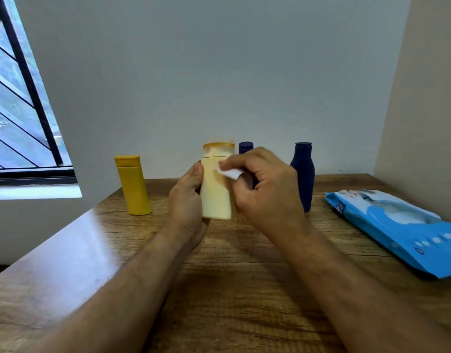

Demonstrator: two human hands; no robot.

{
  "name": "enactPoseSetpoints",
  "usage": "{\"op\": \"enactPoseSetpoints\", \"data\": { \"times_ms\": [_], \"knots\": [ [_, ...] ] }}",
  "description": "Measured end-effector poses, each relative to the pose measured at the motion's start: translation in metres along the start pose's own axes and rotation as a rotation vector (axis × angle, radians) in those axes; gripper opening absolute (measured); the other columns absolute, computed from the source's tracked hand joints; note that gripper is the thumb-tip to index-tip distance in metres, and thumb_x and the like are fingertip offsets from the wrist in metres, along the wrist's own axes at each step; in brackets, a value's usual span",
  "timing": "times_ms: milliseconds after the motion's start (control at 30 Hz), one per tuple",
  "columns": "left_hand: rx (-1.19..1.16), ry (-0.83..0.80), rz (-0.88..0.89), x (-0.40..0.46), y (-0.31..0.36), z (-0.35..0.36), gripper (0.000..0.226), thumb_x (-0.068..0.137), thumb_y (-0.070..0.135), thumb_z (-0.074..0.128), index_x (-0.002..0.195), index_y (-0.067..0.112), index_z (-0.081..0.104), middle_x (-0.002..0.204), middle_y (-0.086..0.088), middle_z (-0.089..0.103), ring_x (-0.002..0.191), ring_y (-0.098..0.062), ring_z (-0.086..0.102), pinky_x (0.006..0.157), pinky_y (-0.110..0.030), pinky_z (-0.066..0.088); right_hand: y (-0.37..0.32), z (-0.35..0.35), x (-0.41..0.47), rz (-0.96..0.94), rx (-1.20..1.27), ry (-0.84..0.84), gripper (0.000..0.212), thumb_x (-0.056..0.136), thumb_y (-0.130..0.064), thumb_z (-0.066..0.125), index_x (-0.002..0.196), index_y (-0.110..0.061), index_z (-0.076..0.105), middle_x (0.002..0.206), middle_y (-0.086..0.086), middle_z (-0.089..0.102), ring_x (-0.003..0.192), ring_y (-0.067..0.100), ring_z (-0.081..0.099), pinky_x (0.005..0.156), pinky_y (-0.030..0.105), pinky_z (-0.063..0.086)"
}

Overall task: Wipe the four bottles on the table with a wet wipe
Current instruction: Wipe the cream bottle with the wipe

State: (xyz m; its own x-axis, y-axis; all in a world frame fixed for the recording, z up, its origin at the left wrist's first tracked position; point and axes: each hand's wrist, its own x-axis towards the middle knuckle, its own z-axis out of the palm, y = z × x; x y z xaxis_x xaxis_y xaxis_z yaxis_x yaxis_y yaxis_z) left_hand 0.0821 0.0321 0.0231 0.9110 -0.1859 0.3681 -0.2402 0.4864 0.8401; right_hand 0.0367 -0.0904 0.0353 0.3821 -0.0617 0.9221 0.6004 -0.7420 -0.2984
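My left hand (187, 200) holds a pale cream bottle (216, 194) with an orange cap upright above the table. A folded white wet wipe (230, 172) is pinched in my right hand (265, 184) and pressed against the bottle's upper right side. To the left a yellow bottle (133, 186) stands on the wooden table (234, 263). A dark blue bottle (303, 174) stands on the right behind my right hand. Only the cap of a second dark blue bottle (245, 147) shows; the rest is hidden by my right hand.
A blue pack of wet wipes (395, 228) lies at the table's right side. A wall runs behind the table and another at the right. There is a barred window (18, 98) at the left.
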Motion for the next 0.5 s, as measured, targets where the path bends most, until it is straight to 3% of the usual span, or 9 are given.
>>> {"op": "enactPoseSetpoints", "data": {
  "times_ms": [133, 200, 267, 367, 500],
  "knots": [
    [0.064, -0.103, -0.064, -0.003, 0.001, 0.002, 0.034, 0.109, 0.026, 0.031, 0.133, 0.015, 0.053, 0.082, -0.012, 0.068, 0.056, -0.022, 0.062, 0.048, -0.032, 0.053, 0.003, -0.004, 0.005, 0.201, 0.175, 0.098, 0.024, 0.087, 0.0, 0.064, 0.1, -0.017, 0.073, 0.097, -0.006, 0.068, 0.09, 0.002, 0.062, 0.07, 0.007, 0.048],
    [0.101, -0.128, -0.084, -0.002, -0.002, 0.002, 0.034, 0.109, 0.03, 0.032, 0.133, 0.017, 0.053, 0.082, -0.015, 0.065, 0.053, -0.022, 0.058, 0.046, -0.031, 0.05, 0.001, -0.005, 0.004, 0.228, 0.229, 0.067, 0.023, 0.087, -0.002, 0.065, 0.101, -0.018, 0.073, 0.099, -0.006, 0.068, 0.089, 0.003, 0.064, 0.069, 0.011, 0.052],
    [0.087, -0.124, -0.122, -0.002, -0.002, 0.002, 0.042, 0.105, 0.044, 0.036, 0.123, 0.015, 0.061, 0.086, -0.014, 0.067, 0.061, -0.022, 0.06, 0.05, -0.031, 0.049, 0.0, -0.003, 0.0, 0.26, 0.276, -0.038, 0.019, 0.087, -0.005, 0.068, 0.098, -0.019, 0.074, 0.1, -0.006, 0.069, 0.084, 0.006, 0.066, 0.065, 0.02, 0.058],
    [-0.067, -0.101, -0.197, 0.0, 0.001, -0.001, 0.065, 0.086, 0.066, 0.043, 0.113, 0.012, 0.067, 0.096, -0.01, 0.074, 0.089, -0.024, 0.07, 0.073, -0.037, 0.052, -0.001, 0.001, -0.004, 0.32, 0.406, -0.258, 0.015, 0.085, -0.007, 0.071, 0.091, -0.019, 0.076, 0.1, -0.004, 0.07, 0.085, 0.011, 0.068, 0.063, 0.031, 0.061],
    [-0.139, -0.111, -0.185, 0.001, 0.004, -0.005, 0.067, 0.086, 0.06, 0.049, 0.122, 0.005, 0.063, 0.102, -0.015, 0.074, 0.099, -0.028, 0.073, 0.077, -0.037, 0.059, -0.001, 0.002, -0.005, 0.267, 0.337, -0.361, 0.017, 0.082, -0.009, 0.072, 0.089, -0.024, 0.076, 0.094, -0.011, 0.071, 0.092, 0.007, 0.066, 0.077, 0.031, 0.06]
  ]
}}
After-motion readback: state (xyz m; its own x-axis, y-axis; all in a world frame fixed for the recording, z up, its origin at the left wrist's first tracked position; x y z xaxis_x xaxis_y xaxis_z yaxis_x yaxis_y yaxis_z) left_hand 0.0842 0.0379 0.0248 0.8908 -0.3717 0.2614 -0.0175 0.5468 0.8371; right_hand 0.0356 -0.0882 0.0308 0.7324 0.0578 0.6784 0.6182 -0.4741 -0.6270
